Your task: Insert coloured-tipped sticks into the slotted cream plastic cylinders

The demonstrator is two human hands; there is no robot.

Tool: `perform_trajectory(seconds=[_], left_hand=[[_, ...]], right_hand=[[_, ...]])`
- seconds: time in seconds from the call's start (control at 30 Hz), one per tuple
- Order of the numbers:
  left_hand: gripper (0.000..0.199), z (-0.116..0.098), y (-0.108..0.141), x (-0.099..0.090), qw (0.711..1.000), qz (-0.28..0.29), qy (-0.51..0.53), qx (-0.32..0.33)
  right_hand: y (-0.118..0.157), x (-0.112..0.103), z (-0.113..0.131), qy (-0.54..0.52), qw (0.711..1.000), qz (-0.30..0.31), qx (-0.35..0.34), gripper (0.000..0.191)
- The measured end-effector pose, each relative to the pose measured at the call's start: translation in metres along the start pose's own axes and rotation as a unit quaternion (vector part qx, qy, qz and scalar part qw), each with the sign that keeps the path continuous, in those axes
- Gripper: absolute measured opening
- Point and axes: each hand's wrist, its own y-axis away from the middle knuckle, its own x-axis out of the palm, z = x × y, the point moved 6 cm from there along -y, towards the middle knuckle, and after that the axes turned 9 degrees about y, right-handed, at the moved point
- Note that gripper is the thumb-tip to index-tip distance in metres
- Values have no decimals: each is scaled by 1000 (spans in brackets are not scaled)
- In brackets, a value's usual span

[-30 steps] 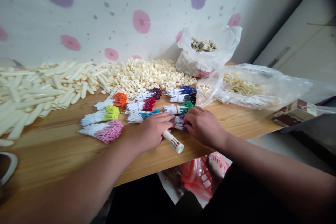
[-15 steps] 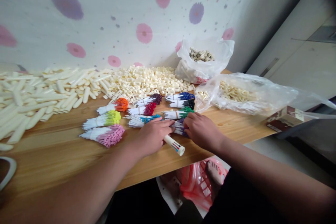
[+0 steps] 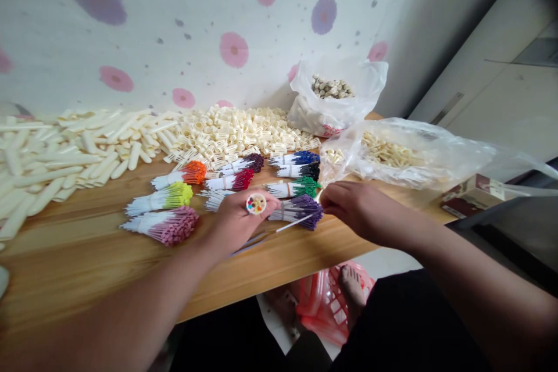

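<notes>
My left hand (image 3: 238,218) is closed around a cream multicolour pen barrel (image 3: 256,204). Its round open end faces me, with small coloured tips inside. My right hand (image 3: 355,206) is pinched at the right end of the purple refill bundle (image 3: 300,210). A thin white pen refill (image 3: 294,224) lines up with its fingertips, which hide the far end. Several loose thin sticks (image 3: 250,243) lie below my left hand. The blue bundle (image 3: 215,200) is partly covered by that hand, and a green bundle (image 3: 294,188) lies just behind the purple one.
Orange (image 3: 192,173), yellow (image 3: 174,195) and pink bundles (image 3: 174,225) lie at left; red, maroon, dark blue and black ones stand behind. Cream barrels (image 3: 87,151) and slotted pieces (image 3: 244,131) are heaped along the wall. Plastic bags (image 3: 392,151) and a box (image 3: 471,195) sit right.
The barrel in my left hand has turned from pointing down right to facing me end-on. My right hand has drawn back to the right from the purple bundle, and a white refill now shows.
</notes>
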Motion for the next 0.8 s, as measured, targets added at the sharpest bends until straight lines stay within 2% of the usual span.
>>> perform_trajectory(seconds=[0.07, 0.13, 0.2, 0.27, 0.3, 0.37, 0.43, 0.5, 0.57, 0.7, 0.8], left_hand=[[15, 2, 1, 10, 994, 65, 42, -77], [14, 5, 4, 16, 984, 105, 68, -128], [14, 7, 5, 16, 980, 106, 68, -152], [20, 7, 4, 13, 983, 93, 58, -145], [22, 7, 3, 11, 985, 86, 56, -137], [22, 6, 1, 7, 988, 66, 70, -121], [22, 7, 1, 4, 987, 52, 94, -116], [22, 9, 1, 3, 984, 51, 125, -115], [21, 11, 2, 4, 980, 60, 151, -113], [21, 10, 1, 3, 984, 69, 139, -90], [17, 9, -2, -6, 994, -1, 99, -53]], right_hand=[[-7, 4, 16, -4, 999, -10, -53, 16], [-16, 9, 26, -18, 997, -22, -77, 17], [-24, 12, 29, -76, 993, -45, -80, 15], [-32, 17, 24, -203, 976, -60, -58, 10], [-36, 20, 21, -288, 955, -58, -42, 9], [-41, 29, 16, -455, 890, -31, -13, 11], [-46, 36, 15, -557, 830, -4, 2, 14], [-49, 39, 15, -587, 810, -6, 6, 17], [-51, 38, 15, -575, 818, -27, 3, 18], [-53, 29, 18, -509, 858, -64, -36, 18], [-43, 4, 21, -407, 903, -129, -50, 13]])
